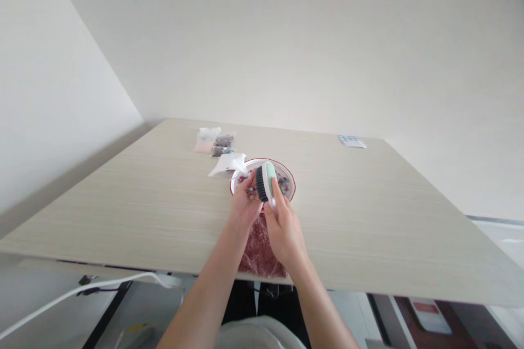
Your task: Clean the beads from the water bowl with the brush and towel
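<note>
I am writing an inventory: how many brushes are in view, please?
1: the brush is in the right hand, its dark bristles facing the left hand. No second one shows, though the hands hide part of the plate.

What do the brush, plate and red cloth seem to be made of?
Brush: probably smooth plastic, judging by its even white and mint body; the dark bristles may be synthetic. Plate: perhaps enamelled metal or glazed ceramic, given the pale surface and thin red rim. Cloth: likely plush fabric, its uneven pile showing paler patches.
</note>
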The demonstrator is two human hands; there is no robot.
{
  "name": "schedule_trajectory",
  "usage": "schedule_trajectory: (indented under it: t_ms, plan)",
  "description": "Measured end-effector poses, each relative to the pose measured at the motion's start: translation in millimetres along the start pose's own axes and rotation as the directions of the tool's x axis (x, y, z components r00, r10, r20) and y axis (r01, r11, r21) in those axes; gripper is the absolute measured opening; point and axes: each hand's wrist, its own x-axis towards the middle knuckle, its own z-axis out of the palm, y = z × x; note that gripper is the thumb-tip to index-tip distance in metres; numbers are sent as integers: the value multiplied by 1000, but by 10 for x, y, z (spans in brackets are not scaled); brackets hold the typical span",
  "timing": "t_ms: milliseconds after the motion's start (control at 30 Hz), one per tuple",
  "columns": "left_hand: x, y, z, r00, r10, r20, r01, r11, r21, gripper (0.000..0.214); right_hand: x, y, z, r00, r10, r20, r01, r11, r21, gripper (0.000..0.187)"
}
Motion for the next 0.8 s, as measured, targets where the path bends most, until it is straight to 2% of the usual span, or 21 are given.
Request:
schedule_trajectory:
  t_ms: [167,367,467,633,800]
  plan:
    - [-27,30,20,1000,5,4,-5,999,-40,30,-11,16,11,1000,8,-27,-7,1000,25,55]
    - [-67,69,64,998,-23,-55,16,993,-114,32,4,37,10,999,1,-34,0,999,48,55]
    - [-68,74,47,999,-22,-38,17,993,-118,37,-1,43,17,999,-2,-32,4,999,51,56]
    - [-52,82,6,1000,-3,-11,3,998,-62,27,-18,33,19,1000,-5,-18,6,998,63,56]
    - [-25,79,-35,1000,22,22,-22,1000,2,27,-44,10,34,1000,-4,13,3,994,110,56]
